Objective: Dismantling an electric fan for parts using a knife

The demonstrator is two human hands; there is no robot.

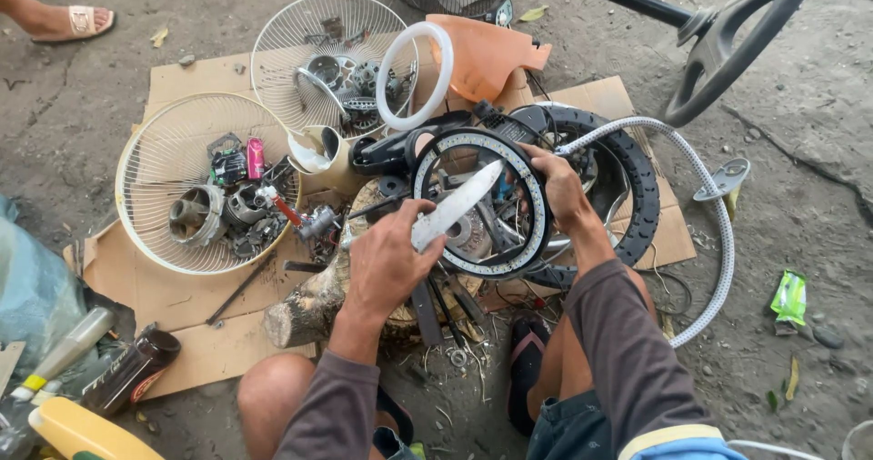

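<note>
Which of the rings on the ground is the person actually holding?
The black ring at the centre: the right hand grips its rim while the left hand holds a knife across it. The white ring lies untouched.

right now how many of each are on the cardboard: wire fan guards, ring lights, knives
wire fan guards: 2
ring lights: 2, a white ring and a black ring light in the right hand
knife: 1, in the left hand
total: 5
</note>
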